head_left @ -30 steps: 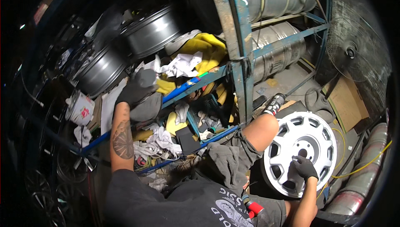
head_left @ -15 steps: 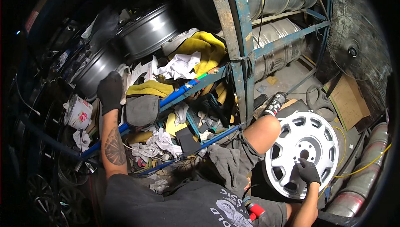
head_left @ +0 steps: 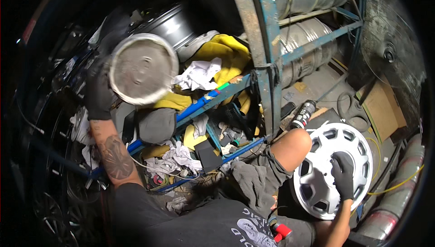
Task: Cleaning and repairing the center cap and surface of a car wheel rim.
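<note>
At 10 o'clock, the left hand (head_left: 97, 88) holds a round gray lid (head_left: 145, 68) by its edge, near the lid's 8 o'clock, maybe because the lid is too wide to grab across. The big silver wheel (head_left: 312, 162) is at 4 o'clock, just beside the bare knee (head_left: 293, 149), perhaps to keep it close. The right hand (head_left: 344, 172) is over the wheel's middle with bent fingers, maybe to steady it. I can't tell if it holds anything small.
</note>
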`<state>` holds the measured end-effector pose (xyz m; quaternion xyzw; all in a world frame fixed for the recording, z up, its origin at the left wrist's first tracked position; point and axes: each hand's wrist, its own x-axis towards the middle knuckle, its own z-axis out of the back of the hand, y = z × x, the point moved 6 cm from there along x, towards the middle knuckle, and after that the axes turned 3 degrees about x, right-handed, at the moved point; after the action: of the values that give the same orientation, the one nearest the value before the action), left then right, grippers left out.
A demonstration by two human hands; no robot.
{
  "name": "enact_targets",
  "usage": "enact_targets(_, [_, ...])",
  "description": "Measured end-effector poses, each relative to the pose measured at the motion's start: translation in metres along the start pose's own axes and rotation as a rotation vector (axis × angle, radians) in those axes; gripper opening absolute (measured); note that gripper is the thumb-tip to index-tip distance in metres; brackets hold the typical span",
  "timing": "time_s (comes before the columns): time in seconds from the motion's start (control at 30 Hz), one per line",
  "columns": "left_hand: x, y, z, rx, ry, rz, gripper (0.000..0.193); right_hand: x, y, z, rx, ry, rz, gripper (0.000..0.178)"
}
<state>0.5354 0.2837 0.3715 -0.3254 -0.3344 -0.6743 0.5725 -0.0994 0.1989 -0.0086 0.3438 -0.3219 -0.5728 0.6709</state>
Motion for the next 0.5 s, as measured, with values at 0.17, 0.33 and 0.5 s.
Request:
enact_targets(0.17, [-0.052, -0.166, -0.176, -1.374, 0.42, 0.593, 0.025, 0.01, 0.14, -0.065, 1.014, 0.015, 0.228, 0.065])
enact_targets(0.33, [-0.076, -0.349, -0.296, -1.826, 0.796, 0.631, 0.034, 0.014, 0.118, 0.0, 0.856, -0.334, 0.103, 0.049])
enact_targets(0.5, [-0.07, -0.472, -0.369, -1.43, 0.844, 0.001, 0.055, 0.002, 0.007, 0.028, 0.922, -0.803, 0.002, 0.05])
